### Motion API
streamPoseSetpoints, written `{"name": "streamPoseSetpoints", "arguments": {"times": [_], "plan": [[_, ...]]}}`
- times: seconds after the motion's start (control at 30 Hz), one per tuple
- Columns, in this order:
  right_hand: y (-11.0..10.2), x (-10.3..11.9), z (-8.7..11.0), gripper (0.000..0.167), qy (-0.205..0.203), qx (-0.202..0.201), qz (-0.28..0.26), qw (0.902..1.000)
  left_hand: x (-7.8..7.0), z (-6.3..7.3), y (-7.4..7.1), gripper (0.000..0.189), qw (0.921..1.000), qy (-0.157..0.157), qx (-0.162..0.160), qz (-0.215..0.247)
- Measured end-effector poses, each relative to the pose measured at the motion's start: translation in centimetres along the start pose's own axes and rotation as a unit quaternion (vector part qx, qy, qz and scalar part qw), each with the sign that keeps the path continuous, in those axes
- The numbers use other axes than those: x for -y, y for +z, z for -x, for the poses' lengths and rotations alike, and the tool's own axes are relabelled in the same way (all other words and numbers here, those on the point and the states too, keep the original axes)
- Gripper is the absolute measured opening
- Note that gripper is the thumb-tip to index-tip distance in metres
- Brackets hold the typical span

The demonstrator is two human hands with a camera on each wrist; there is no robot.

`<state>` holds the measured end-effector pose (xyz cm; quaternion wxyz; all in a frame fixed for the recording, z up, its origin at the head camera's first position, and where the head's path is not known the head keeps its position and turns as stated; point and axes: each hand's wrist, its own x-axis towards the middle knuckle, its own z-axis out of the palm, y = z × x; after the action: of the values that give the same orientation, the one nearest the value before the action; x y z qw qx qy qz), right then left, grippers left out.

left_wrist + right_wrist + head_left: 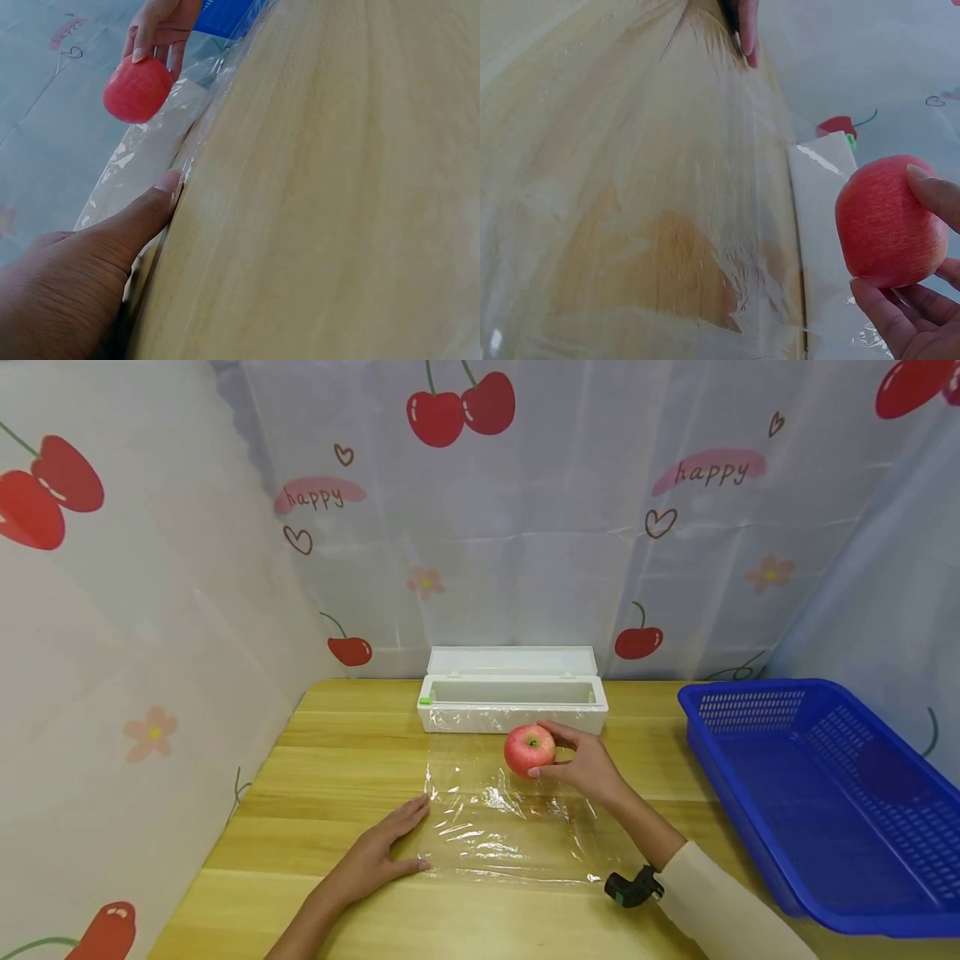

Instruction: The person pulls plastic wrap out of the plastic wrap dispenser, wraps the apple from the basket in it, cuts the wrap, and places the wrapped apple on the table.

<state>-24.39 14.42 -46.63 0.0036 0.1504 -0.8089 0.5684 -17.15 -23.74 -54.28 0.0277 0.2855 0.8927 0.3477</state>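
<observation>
A red apple is gripped by my right hand, thumb and fingers around its right side. It is above a sheet of clear plastic wrap that lies over the wooden table and runs up to a white dispenser box with its lid raised. In the right wrist view the apple hangs over the wrap, apart from it. My left hand rests at the wrap's left edge with fingers extended. The left wrist view has the left thumb touching the film's edge.
A blue plastic basket stands on the right side of the table. A green slider sits at the box's left end. Printed curtains hang behind and at both sides. A black wrist device is on the right sleeve's cuff.
</observation>
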Motion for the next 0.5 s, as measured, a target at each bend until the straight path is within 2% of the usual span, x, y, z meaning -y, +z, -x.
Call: {"name": "streamPoseSetpoints", "arguments": {"times": [0.5], "plan": [[1.2,-1.0,-1.3,0.079,0.005,0.034,0.019,0.9992,-0.1,0.0,0.0,0.087,1.0000,-0.006,0.005,0.003]]}}
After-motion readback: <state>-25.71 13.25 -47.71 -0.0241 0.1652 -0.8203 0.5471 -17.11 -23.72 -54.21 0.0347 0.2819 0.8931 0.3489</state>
